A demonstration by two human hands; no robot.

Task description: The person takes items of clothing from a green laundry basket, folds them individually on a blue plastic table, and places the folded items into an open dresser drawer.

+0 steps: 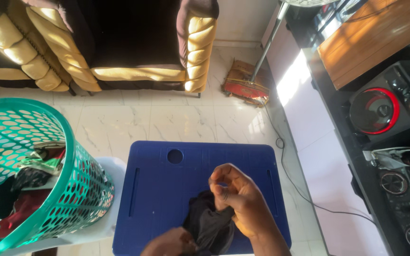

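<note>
Two hands work a dark cloth (208,226) over the blue desk (157,189). The right hand (236,199) pinches the cloth's upper edge in a closed grip; the left hand (169,242), low in frame, clutches its lower part. The bunched cloth runs roughly upright, toward the sofa (134,71). A green basket (79,189) of clothes stands left.

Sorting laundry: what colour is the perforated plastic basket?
Green perforated plastic laundry basket, clearest in the head view.
</note>
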